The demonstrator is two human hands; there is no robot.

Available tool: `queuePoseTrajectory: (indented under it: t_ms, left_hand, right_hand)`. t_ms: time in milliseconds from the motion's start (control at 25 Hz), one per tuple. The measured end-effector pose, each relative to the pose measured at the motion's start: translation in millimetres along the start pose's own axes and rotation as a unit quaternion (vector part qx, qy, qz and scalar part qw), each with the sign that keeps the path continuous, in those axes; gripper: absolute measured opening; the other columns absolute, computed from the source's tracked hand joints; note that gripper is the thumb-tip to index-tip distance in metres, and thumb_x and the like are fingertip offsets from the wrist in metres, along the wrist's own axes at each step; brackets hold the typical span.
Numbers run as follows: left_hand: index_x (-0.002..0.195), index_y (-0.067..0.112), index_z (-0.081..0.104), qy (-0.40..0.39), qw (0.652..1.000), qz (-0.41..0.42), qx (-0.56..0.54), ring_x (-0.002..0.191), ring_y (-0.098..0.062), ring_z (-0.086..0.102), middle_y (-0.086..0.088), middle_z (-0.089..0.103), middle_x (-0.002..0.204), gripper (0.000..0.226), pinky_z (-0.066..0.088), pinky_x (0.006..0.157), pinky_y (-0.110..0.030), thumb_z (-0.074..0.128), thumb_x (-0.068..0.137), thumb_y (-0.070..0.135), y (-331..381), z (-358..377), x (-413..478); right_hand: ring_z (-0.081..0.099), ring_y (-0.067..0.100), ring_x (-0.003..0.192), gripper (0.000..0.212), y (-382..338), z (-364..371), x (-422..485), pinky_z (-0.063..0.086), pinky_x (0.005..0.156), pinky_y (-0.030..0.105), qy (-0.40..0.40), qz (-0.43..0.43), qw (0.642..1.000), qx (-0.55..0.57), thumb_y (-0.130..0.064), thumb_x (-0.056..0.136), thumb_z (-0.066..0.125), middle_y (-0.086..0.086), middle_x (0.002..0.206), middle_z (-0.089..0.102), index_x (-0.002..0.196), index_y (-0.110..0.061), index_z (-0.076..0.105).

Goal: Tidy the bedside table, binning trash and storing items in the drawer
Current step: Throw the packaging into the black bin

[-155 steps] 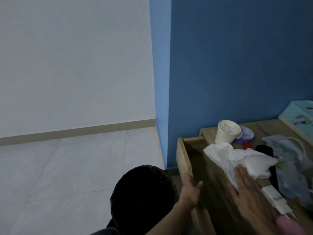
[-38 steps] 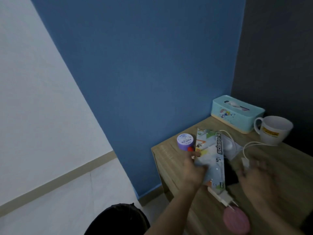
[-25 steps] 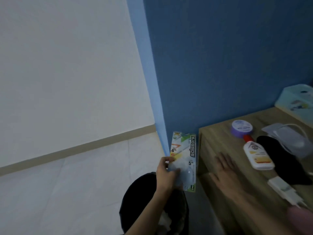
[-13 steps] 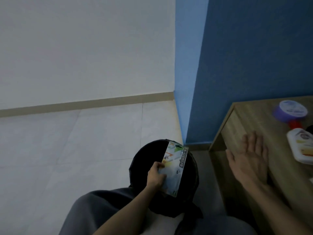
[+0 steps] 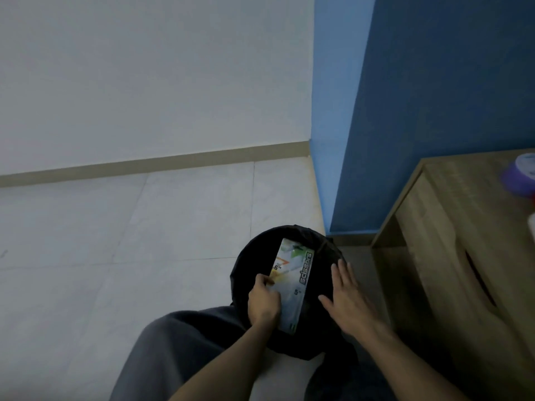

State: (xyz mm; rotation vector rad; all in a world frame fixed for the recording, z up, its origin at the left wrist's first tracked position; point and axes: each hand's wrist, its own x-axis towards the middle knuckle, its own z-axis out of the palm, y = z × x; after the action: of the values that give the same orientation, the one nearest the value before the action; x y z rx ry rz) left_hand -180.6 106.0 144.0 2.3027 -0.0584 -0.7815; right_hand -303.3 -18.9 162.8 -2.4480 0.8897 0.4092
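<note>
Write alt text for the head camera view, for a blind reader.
The left hand grips a scissors package over a black bin on the tiled floor, the open right hand beside it. A wooden bedside table stands at right against a blue wall.

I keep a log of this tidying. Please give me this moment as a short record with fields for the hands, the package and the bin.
Left hand: grips the scissors package at its left edge, above the bin
Right hand: open, fingers straight, over the bin's right rim; contact unclear
Bin: black, on the floor beside the bedside table
Drawer: closed
Table top: purple tin at the frame edge
</note>
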Motion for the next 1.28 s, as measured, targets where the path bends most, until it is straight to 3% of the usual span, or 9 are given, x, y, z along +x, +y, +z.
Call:
queuePoseTrajectory:
  t_ms: [320,480,680,760,880,1000,1080,1160,1280]
  left_hand:
    - [0.102,0.017,0.049,-0.07,0.997,-0.038,0.025,0.104,-0.031,0.059,-0.013,0.06,0.114,0.028,0.051,0.089,-0.036,0.04,0.083,0.0,-12.1,-3.3,17.8]
    - [0.118,0.008,0.054,-0.123,0.991,-0.06,-0.003,0.094,-0.024,0.055,-0.01,0.059,0.107,0.036,0.044,0.077,-0.027,0.045,0.084,0.001,-13.8,-0.2,26.0]
    - [0.122,0.015,0.053,-0.007,0.991,0.05,0.12,0.133,-0.026,0.038,-0.01,0.047,0.139,0.041,0.031,0.112,-0.038,0.049,0.081,0.014,-10.2,-6.2,6.6]
    - [0.136,0.023,0.042,-0.043,0.954,0.134,0.265,0.147,-0.023,0.008,-0.003,0.024,0.156,0.063,0.006,0.118,-0.044,0.044,0.077,0.045,-18.1,-11.4,-5.5]
    - [0.146,0.027,0.023,-0.287,0.835,0.246,0.401,0.147,-0.021,-0.01,0.001,0.005,0.16,0.094,-0.008,0.114,-0.055,0.047,0.065,0.068,-41.4,-19.1,-4.7]
    - [0.146,0.024,0.024,-0.262,0.719,0.381,0.519,0.145,-0.024,0.009,0.002,0.03,0.155,0.08,0.026,0.113,-0.052,0.059,0.077,0.046,-79.9,-18.3,3.6]
    - [0.148,0.023,0.017,-0.202,0.771,0.309,0.52,0.135,-0.017,0.031,0.011,0.056,0.136,0.091,0.056,0.087,-0.037,0.044,0.066,0.053,-80.5,-16.8,10.5]
    - [0.146,0.019,0.025,-0.167,0.781,0.322,0.509,0.138,-0.019,0.032,0.007,0.047,0.142,0.084,0.055,0.088,-0.038,0.035,0.069,0.052,-77.2,-14.0,20.1]
    - [0.15,0.012,0.003,-0.161,0.792,0.332,0.486,0.141,-0.022,-0.016,0.0,-0.016,0.151,0.075,0.0,0.116,-0.047,0.044,0.09,0.031,-54.5,-24.0,38.0]
  right_hand:
    - [-0.017,0.031,0.142,0.092,11.2,25.0,15.5,0.01,0.115,0.038,-0.081,0.054,0.995,0.023,-0.037,0.089,0.053,0.013,0.156,-0.017,0.144,-0.001,-0.011]
    - [-0.016,0.032,0.142,0.089,9.4,24.3,17.8,0.013,0.115,0.037,-0.068,0.055,0.996,0.029,-0.034,0.089,0.052,0.013,0.156,-0.015,0.144,0.0,-0.009]
    - [-0.009,0.03,0.144,0.084,9.8,17.8,9.8,0.016,0.114,0.034,-0.06,0.049,0.995,0.064,-0.027,0.09,0.051,0.01,0.156,-0.019,0.145,-0.003,-0.007]
    - [-0.008,0.03,0.144,0.085,8.7,15.1,8.1,0.019,0.114,0.033,-0.063,0.044,0.995,0.064,-0.027,0.09,0.052,0.011,0.155,-0.023,0.145,-0.002,-0.008]
    - [-0.014,0.03,0.143,0.088,5.1,10.2,13.2,0.013,0.116,0.035,-0.061,0.041,0.996,0.042,-0.034,0.089,0.053,0.011,0.155,-0.021,0.145,-0.002,-0.007]
    - [-0.021,0.025,0.141,0.094,2.0,15.8,21.8,0.001,0.117,0.04,-0.031,-0.017,0.999,-0.02,-0.055,0.084,0.047,0.014,0.155,-0.013,0.144,0.001,0.001]
    - [-0.017,0.02,0.142,0.1,-6.7,29.7,30.7,0.0,0.112,0.042,-0.043,-0.11,0.984,-0.13,-0.075,0.071,0.034,0.016,0.149,0.029,0.134,0.003,0.038]
    - [-0.009,0.021,0.144,0.101,-16.2,49.3,42.5,0.008,0.11,0.044,-0.054,-0.141,0.974,-0.169,-0.082,0.064,0.024,0.012,0.131,0.057,0.116,-0.004,0.063]
    - [-0.007,0.021,0.14,0.115,-37.6,51.9,60.6,0.018,0.109,0.044,-0.044,-0.175,0.965,-0.192,-0.083,0.066,-0.007,0.011,0.148,0.034,0.134,-0.006,0.044]
